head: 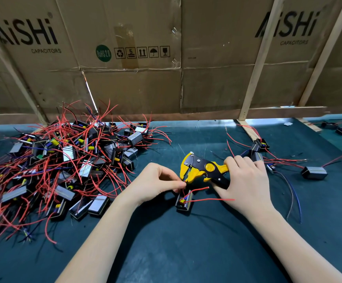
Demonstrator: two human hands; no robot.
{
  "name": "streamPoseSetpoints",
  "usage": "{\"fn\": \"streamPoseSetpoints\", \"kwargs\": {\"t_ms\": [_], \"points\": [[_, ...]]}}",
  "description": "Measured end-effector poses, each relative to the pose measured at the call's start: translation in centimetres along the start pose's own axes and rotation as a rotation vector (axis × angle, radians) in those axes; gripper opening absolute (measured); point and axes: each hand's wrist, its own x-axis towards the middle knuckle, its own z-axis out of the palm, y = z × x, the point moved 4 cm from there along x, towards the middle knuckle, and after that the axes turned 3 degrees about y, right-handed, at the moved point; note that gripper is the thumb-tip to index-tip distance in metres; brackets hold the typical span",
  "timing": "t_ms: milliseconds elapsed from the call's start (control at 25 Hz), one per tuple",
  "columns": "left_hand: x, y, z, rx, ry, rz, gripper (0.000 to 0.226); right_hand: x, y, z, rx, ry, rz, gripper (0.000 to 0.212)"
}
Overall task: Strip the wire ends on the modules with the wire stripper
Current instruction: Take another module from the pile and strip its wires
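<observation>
Between hands (202,186) — wire stripper (203,170), module (184,202)

Cardboard wall (137,86) (AiSHi-printed), green mat (186,242)

Yellow-black wire stripper (203,170), jaws on red wire (184,185) above small black module (184,202).

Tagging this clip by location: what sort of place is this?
Likely a small electronics assembly bench: a heap of wired modules, capacitor cartons as a backdrop, and a wire stripper in the right hand.
</observation>
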Motion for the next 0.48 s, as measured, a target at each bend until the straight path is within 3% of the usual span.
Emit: {"fn": "streamPoseSetpoints", "kwargs": {"t_ms": [160, 240, 360, 480], "points": [[-0.3, 0.7, -0.6, 0.061, -0.015, 0.048, 0.008, 0.0, 1.0, 0.3, 0.025, -0.038, 0.117, 0.051], [-0.3, 1.1, -2.5, 0.086, 0.174, 0.106, 0.011, 0.0, 1.9, 0.5, 0.053, -0.055, 0.188, 0.051], [-0.7, 0.7, -6.5, 0.173, 0.610, 0.105, 0.011, 0.0, 2.8, 0.6, 0.090, -0.062, 0.264, 0.051], [-1.5, -0.1, -8.9, 0.570, 0.841, 0.079, 0.025, 0.0, 2.9, 0.8, 0.101, -0.092, 0.289, 0.052]]}}
